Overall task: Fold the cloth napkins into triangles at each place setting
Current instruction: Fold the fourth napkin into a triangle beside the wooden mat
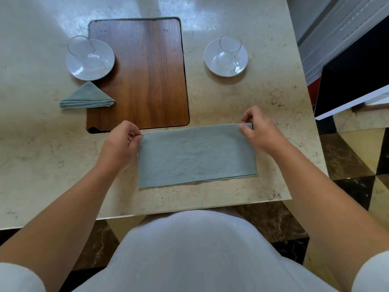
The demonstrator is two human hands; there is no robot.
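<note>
Pale marble-look table (231, 98) fills most of the head view, with a dark-and-light tiled floor (347, 161) showing past its right edge. A brown wooden board (143, 76) lies in the middle of the tabletop.

At the board's left edge sits a white saucer (80, 72), partly over the wood, with a clear glass cup (81, 46) on it. Just in front of that saucer lies a grey-green folded napkin (88, 96), a layered triangle resting partly on the board and partly on the table. To the right of the board, well apart from it, a second saucer (212, 62) carries a second glass cup (229, 47).

Nearer the person, just in front of the board, a second napkin (195, 154) lies flat as a long rectangle, two layers showing along its near edge. The left hand (120, 140) pinches its far left corner between curled fingers and thumb. The right hand (259, 129) pinches the far right corner the same way. Both bare forearms reach in from below, over a white shirt.
</note>
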